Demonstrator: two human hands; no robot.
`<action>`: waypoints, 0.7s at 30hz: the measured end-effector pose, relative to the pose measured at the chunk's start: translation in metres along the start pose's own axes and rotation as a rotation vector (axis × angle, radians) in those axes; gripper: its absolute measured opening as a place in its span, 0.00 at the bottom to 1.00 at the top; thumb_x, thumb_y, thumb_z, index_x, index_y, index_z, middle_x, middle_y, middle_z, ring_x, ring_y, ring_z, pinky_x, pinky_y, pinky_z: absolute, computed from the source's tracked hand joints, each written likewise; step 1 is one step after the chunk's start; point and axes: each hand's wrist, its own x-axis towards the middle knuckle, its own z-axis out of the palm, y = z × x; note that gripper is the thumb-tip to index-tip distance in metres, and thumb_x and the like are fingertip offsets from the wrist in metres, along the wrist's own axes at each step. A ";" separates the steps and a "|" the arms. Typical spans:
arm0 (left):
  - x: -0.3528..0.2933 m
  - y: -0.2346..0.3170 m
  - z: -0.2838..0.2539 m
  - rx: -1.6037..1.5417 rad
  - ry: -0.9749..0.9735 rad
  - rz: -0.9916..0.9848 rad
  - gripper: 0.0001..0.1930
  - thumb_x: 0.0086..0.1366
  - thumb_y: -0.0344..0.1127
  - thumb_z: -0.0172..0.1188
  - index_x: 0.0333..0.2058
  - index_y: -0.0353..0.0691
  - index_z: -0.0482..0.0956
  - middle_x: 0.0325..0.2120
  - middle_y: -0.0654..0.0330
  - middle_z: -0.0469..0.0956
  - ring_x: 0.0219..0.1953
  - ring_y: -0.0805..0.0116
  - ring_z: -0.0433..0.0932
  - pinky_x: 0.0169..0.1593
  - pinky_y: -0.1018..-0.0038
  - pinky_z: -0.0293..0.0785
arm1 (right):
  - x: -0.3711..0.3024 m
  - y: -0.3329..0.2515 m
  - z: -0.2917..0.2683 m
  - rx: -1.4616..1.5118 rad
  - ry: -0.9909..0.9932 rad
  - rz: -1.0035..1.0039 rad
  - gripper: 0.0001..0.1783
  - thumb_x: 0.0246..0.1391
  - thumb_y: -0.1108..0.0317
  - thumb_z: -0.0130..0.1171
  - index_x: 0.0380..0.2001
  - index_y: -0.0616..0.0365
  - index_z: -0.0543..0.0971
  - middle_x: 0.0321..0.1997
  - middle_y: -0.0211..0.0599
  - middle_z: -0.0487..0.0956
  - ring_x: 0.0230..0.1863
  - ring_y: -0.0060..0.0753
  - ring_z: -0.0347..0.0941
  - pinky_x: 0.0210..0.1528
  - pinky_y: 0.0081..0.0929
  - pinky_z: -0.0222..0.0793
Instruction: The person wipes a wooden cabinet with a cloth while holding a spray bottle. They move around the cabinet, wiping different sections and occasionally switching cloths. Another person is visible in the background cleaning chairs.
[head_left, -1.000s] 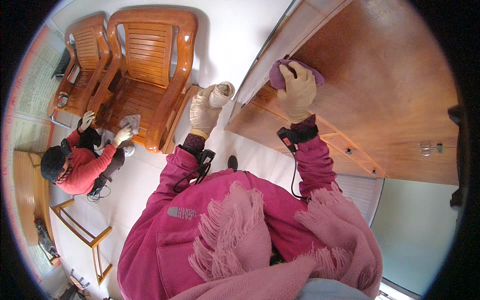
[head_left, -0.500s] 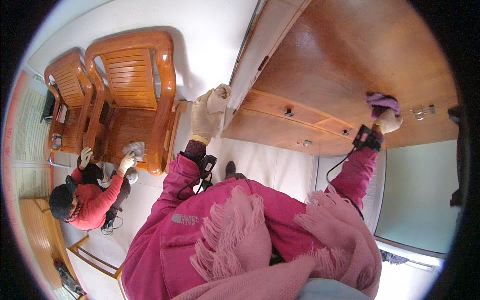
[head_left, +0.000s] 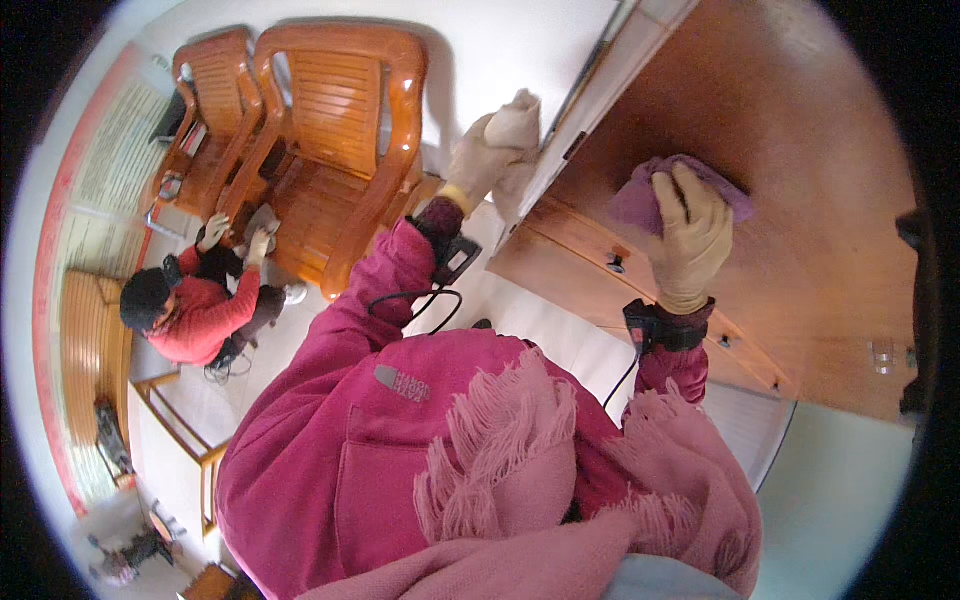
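Observation:
My right hand (head_left: 694,250), in a cream glove, presses a purple cloth (head_left: 638,203) against the brown wooden front of a cabinet (head_left: 800,270). Its fingers bend over the cloth, above a drawer (head_left: 575,235) with a dark round knob (head_left: 616,263). Also gloved, my left hand (head_left: 476,162) is closed around a bunched off-white cloth (head_left: 517,122). Part of this cloth hangs down beside the pale edge of an open cabinet door (head_left: 615,85). I cannot tell whether the cloth touches that edge.
Two glossy wooden armchairs (head_left: 400,130) stand along the wall at left. Before them a person in a red top (head_left: 205,325) crouches, gloved hands by a chair seat, with a pale cloth. A metal hasp (head_left: 881,356) sticks out of the cabinet at far right. A cable hangs from each wrist.
My right hand has slid the purple cloth leftward across the wood, from near the hasp to above the drawer. The view has turned, and my left hand still grips its cloth.

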 end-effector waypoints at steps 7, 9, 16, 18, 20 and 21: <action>0.012 0.048 0.026 -0.332 -0.172 0.091 0.33 0.56 0.23 0.70 0.62 0.36 0.73 0.52 0.60 0.81 0.53 0.68 0.79 0.59 0.71 0.76 | -0.001 0.008 0.005 0.132 0.214 -0.007 0.37 0.33 0.65 0.75 0.54 0.44 0.81 0.57 0.34 0.79 0.52 0.47 0.76 0.55 0.43 0.72; 0.013 0.047 0.031 -0.368 -0.172 0.095 0.31 0.56 0.25 0.71 0.60 0.35 0.75 0.49 0.59 0.82 0.52 0.69 0.80 0.58 0.72 0.77 | -0.001 0.011 0.005 0.108 0.226 -0.021 0.30 0.39 0.66 0.75 0.51 0.47 0.82 0.53 0.35 0.81 0.51 0.48 0.77 0.52 0.42 0.75; 0.090 0.025 0.056 -0.049 -0.295 0.123 0.32 0.57 0.36 0.68 0.61 0.40 0.76 0.48 0.55 0.84 0.50 0.64 0.82 0.57 0.71 0.77 | 0.004 0.011 0.015 0.042 0.298 -0.093 0.23 0.44 0.69 0.73 0.48 0.48 0.83 0.50 0.39 0.80 0.46 0.49 0.79 0.49 0.44 0.76; 0.114 0.021 0.064 -0.076 -0.374 0.041 0.31 0.57 0.36 0.68 0.61 0.41 0.76 0.48 0.54 0.84 0.50 0.62 0.83 0.57 0.70 0.77 | 0.002 0.010 0.015 0.016 0.299 -0.083 0.24 0.42 0.70 0.72 0.47 0.49 0.83 0.50 0.39 0.79 0.48 0.48 0.78 0.50 0.44 0.76; 0.133 0.018 0.068 -0.102 -0.432 0.093 0.32 0.56 0.34 0.69 0.61 0.37 0.75 0.50 0.56 0.83 0.51 0.64 0.81 0.58 0.70 0.77 | 0.001 0.007 0.016 -0.030 0.311 -0.056 0.28 0.36 0.73 0.68 0.48 0.50 0.83 0.51 0.39 0.77 0.50 0.48 0.77 0.54 0.45 0.73; 0.139 0.016 0.070 -0.067 -0.437 0.111 0.32 0.56 0.36 0.69 0.61 0.38 0.76 0.49 0.55 0.83 0.50 0.62 0.82 0.57 0.69 0.77 | 0.002 0.006 0.017 -0.042 0.296 -0.044 0.31 0.32 0.76 0.66 0.48 0.51 0.83 0.52 0.39 0.77 0.52 0.48 0.75 0.56 0.46 0.72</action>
